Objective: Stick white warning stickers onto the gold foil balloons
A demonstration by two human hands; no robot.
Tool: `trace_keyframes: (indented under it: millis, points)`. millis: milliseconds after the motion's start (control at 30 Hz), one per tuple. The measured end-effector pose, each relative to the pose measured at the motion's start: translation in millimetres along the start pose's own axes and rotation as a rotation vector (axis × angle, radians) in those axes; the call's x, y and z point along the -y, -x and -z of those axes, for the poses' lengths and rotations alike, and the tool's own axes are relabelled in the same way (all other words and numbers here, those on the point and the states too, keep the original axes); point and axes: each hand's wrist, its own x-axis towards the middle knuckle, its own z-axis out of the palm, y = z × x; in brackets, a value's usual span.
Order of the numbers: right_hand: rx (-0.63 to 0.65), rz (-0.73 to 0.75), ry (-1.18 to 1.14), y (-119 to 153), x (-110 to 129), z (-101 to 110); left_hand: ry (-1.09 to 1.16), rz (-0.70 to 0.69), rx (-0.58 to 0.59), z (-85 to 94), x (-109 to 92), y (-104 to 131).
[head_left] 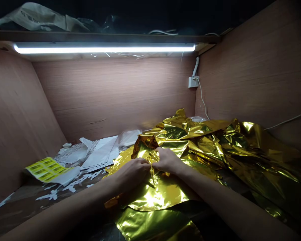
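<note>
A shiny gold foil sheet (158, 192) lies in front of me, and both my hands pinch it at the middle. My left hand (135, 170) is closed on the foil, fingers bunched at a gathered fold. Close beside it, my right hand (167, 160) grips the same gathered spot, thumb and fingers pressed together. A darker crumpled flap of foil (144, 144) rises just beyond the fingertips. Another gold piece (153, 222) hangs toward me below the held sheet. To the right spreads a big pile of crumpled gold foil (205, 134).
White papers (101, 152) and a sheet of yellow labels (47, 169) lie on the left, near white paper scraps (51, 194). Wooden panels (120, 93) enclose the bench. A tube light (105, 49) glows under the shelf; a socket box (193, 82) with a cable is at the back right.
</note>
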Motion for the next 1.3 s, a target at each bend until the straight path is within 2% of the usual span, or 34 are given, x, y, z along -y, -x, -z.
trace_keyframes:
  millis: [100, 233, 333, 467, 600, 667, 733, 833, 967, 1033, 1200, 1300]
  points:
    - [0.003, 0.016, -0.029, 0, -1, -1, 0.020, -0.070, 0.067, 11.3, -9, 9]
    - [-0.015, 0.050, -0.086, -1, -1, -2, 0.080, -0.050, 0.090, 21.4, -19, 20]
    - [-0.065, 0.066, -0.118, 0, 1, -1, 0.111, -0.040, 0.095, 22.2, -22, 24]
    - [-0.175, 0.222, -0.195, 5, 6, -1, 0.150, -0.033, 0.077, 18.0, -21, 27]
    - [-0.211, 0.374, -0.219, 13, 13, -4, 0.227, -0.031, 0.004, 13.4, -22, 29]
    - [-0.149, 0.458, -0.233, 18, 17, -5, 0.234, -0.017, -0.004, 11.3, -22, 30]
    - [-0.010, 0.524, -0.226, 23, 19, -4, 0.218, 0.021, -0.003, 9.2, -22, 32]
    - [0.194, 0.542, -0.176, 26, 16, -2, 0.254, 0.130, -0.033, 6.1, -18, 38]
    - [0.255, 0.639, -0.183, 23, 6, -4, 0.370, 0.344, -0.203, 5.1, -9, 46]
    - [0.300, 0.659, -0.180, 22, 4, -5, 0.361, 0.348, -0.248, 6.4, -4, 47]
    - [0.445, 0.650, -0.240, 25, 8, 3, 0.335, 0.295, -0.085, 6.0, 1, 45]
    - [0.530, 0.619, -0.377, 21, 6, 12, 0.295, 0.307, -0.044, 2.0, 1, 45]
